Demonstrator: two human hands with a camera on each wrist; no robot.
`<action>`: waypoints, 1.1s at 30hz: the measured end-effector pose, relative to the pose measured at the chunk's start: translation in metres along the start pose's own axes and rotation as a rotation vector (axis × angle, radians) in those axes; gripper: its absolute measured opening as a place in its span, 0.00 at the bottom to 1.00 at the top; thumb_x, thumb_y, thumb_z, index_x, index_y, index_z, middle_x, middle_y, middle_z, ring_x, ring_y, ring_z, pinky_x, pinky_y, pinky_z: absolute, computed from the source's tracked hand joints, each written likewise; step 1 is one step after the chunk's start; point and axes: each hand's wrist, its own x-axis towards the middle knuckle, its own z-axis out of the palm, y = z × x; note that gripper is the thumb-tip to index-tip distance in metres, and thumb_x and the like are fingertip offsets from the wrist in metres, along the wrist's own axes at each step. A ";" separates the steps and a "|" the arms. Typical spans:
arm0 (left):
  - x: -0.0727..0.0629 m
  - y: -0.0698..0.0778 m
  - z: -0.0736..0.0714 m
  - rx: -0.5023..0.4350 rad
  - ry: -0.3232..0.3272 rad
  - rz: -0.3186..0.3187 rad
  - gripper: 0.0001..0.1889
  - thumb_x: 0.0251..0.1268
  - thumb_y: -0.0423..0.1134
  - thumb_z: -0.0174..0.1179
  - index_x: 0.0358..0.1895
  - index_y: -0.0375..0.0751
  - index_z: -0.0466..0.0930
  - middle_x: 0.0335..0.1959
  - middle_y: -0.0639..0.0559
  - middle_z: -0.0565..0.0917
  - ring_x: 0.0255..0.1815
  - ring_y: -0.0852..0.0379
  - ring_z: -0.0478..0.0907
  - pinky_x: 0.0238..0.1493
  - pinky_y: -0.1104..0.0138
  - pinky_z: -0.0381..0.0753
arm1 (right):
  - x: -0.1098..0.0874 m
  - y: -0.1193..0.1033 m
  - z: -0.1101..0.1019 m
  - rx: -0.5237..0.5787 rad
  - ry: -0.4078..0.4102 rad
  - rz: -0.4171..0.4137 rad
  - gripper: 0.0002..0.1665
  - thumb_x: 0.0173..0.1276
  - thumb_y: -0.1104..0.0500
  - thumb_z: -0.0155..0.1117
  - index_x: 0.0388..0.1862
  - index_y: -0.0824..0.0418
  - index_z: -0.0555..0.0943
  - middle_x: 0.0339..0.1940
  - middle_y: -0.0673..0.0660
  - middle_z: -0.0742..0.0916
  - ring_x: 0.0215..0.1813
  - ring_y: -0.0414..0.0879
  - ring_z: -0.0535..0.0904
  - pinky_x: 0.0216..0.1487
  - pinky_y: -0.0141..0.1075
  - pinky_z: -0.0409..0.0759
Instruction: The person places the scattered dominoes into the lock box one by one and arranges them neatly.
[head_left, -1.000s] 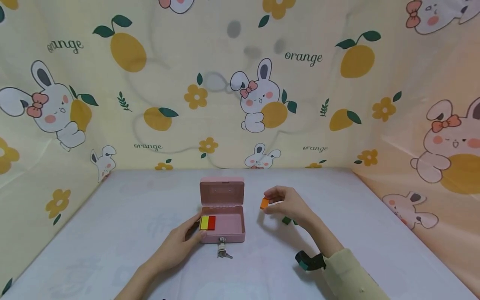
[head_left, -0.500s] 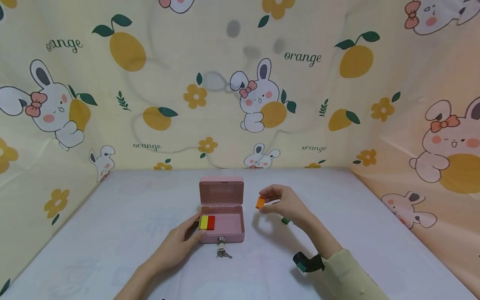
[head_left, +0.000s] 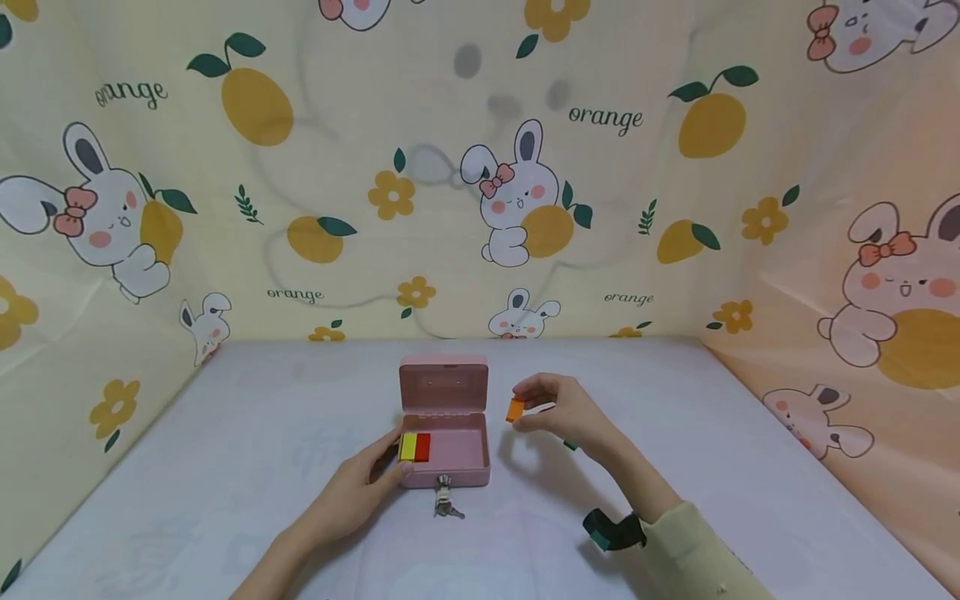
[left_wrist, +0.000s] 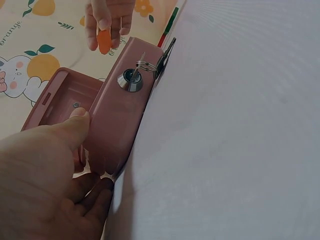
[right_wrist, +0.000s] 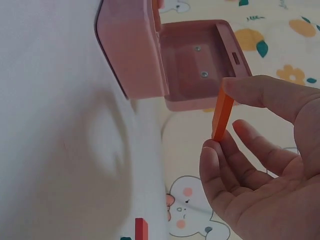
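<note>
A pink metal cash box [head_left: 468,477] stands on the table with its lid [head_left: 444,388] raised; keys [head_left: 447,506] hang from its front lock. Inside at the left, a yellow block [head_left: 408,447] and a red block [head_left: 423,447] lie side by side. My left hand [head_left: 356,492] holds the box's left side, its thumb [left_wrist: 75,125] on the rim and fingers against the outer wall. To the right of the box, my right hand [head_left: 566,412] pinches a thin orange block [right_wrist: 223,116] between thumb and fingertips, above the table.
A green block [head_left: 570,445] lies on the table, partly hidden behind the right hand. In the right wrist view a red block [right_wrist: 141,229] shows at the lower edge. A black wrist device [head_left: 615,531] sits at the right sleeve. Patterned cloth surrounds the white table [head_left: 300,392].
My right hand has moved a little left toward the box with the orange block still pinched. The left hand and the box have stayed in place.
</note>
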 end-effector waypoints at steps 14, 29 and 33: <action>0.001 0.000 0.002 0.017 0.004 -0.012 0.36 0.72 0.52 0.58 0.78 0.46 0.57 0.73 0.46 0.64 0.75 0.45 0.56 0.71 0.48 0.57 | -0.004 -0.005 0.007 0.088 -0.021 -0.017 0.26 0.51 0.66 0.79 0.50 0.65 0.82 0.42 0.56 0.86 0.50 0.59 0.79 0.50 0.39 0.81; 0.001 0.002 0.001 0.023 0.002 -0.020 0.36 0.72 0.52 0.57 0.78 0.47 0.56 0.74 0.45 0.64 0.75 0.44 0.56 0.71 0.48 0.57 | -0.006 -0.011 0.017 0.142 -0.026 -0.010 0.26 0.51 0.65 0.80 0.50 0.63 0.82 0.44 0.58 0.85 0.48 0.55 0.80 0.50 0.39 0.81; 0.001 0.001 0.002 0.027 0.003 -0.014 0.36 0.72 0.52 0.57 0.78 0.47 0.56 0.74 0.45 0.64 0.75 0.44 0.56 0.71 0.48 0.56 | -0.008 -0.009 0.020 0.147 -0.041 -0.029 0.26 0.51 0.65 0.80 0.50 0.64 0.82 0.45 0.59 0.85 0.50 0.58 0.80 0.50 0.40 0.81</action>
